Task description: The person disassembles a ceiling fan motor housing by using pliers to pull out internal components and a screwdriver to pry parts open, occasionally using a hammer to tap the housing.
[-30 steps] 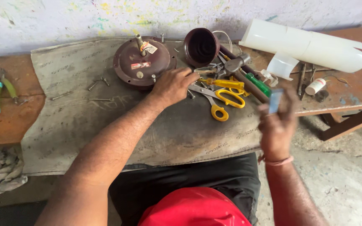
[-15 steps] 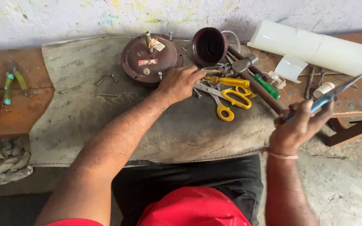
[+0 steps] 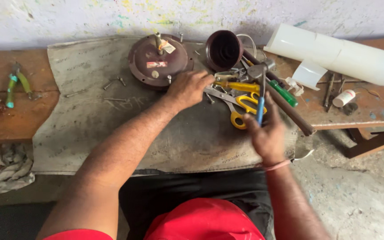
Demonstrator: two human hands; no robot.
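Note:
My left hand (image 3: 188, 87) rests knuckles-up on the grey mat (image 3: 90, 124), touching the front edge of a round brown motor housing (image 3: 156, 62) with an upright shaft. My right hand (image 3: 265, 133) holds a blue-handled screwdriver (image 3: 261, 100) upright, its shaft pointing away from me, just over the yellow-handled scissors (image 3: 242, 106). A pile of tools lies between the hands: a yellow-handled tool (image 3: 236, 86), a hammer (image 3: 274, 86) and a green-handled screwdriver (image 3: 284, 93).
A dark brown cup-shaped cover (image 3: 223, 50) stands behind the tools. White fan blades (image 3: 338, 53) lie at the right on the wooden bench (image 3: 18, 120). Green-handled pliers (image 3: 15, 84) sit at the left, loose screws (image 3: 114, 83) on the mat, a rag (image 3: 10, 166) below.
My right hand has swung left from beside the bench's right end to above the scissors, carrying the blue-handled screwdriver. My left hand stays by the motor housing.

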